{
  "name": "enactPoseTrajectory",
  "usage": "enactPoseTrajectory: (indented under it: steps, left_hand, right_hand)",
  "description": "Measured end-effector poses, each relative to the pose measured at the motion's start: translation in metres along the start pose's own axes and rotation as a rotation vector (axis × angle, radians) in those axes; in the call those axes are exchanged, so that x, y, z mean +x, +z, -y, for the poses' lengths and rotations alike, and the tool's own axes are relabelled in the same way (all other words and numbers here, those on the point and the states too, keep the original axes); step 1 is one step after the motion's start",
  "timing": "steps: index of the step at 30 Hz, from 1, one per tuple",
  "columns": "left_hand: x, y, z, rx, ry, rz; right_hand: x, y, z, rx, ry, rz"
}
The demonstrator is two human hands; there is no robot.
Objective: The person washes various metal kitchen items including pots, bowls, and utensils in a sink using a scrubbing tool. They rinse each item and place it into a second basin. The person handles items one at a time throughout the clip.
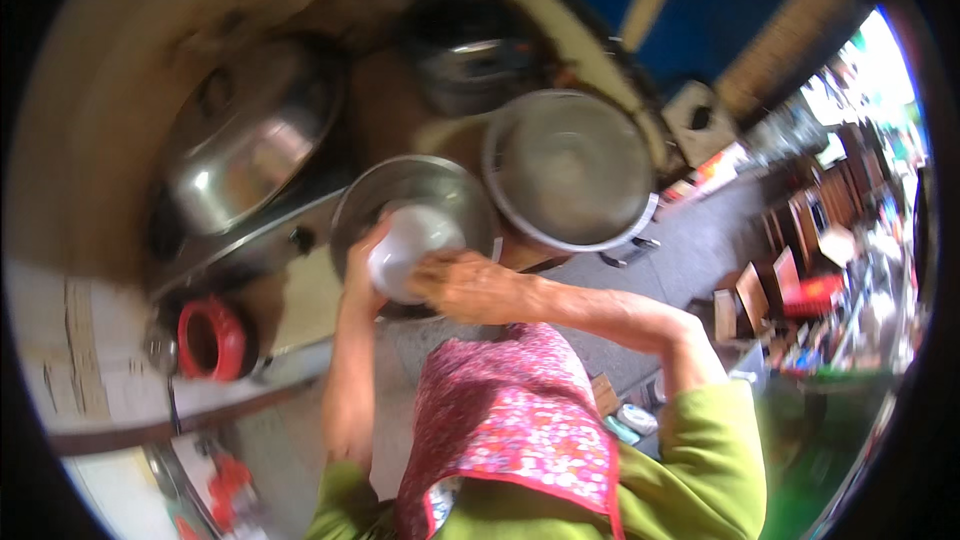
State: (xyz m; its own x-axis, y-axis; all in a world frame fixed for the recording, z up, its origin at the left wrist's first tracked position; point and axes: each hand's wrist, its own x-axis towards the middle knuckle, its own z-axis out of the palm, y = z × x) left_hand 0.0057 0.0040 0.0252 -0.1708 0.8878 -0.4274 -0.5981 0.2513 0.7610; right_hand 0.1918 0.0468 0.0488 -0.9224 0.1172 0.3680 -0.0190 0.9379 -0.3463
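Both hands are at a white bowl [428,228], tilted over a round metal pot [362,202]. My left hand [364,265] grips the bowl's left side. At its near right edge, my right hand [472,287] is closed with curled fingers against the rim. Motion blurs those fingertips, and whether they also hold something small cannot be made out. A wider silver pot [640,145] stands just to the right, with cloudy-looking contents or a pale bottom.
A large domed metal lid [255,155] covers the stove area at left. Near it sits a red ring-shaped object [212,338]. A dark pot [470,60] stands behind. Boxes and clutter [755,295] lie along the right on the grey floor [690,230].
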Motion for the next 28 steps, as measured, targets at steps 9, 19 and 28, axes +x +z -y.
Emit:
enactPoseTrajectory:
  steps: [9,19,28]
  left_hand:
    - [-0.017,-0.016,0.010,0.108,0.244,-0.193]
    - [-0.024,0.016,0.007,0.532,0.544,-0.399]
    - [-0.030,0.019,0.015,0.330,0.590,-0.420]
  right_hand:
    - [-0.018,0.009,0.001,-0.164,-0.038,-0.029]
    - [0.003,0.031,0.047,0.334,0.452,-0.189]
    - [0.001,0.054,-0.017,0.271,0.925,-0.211]
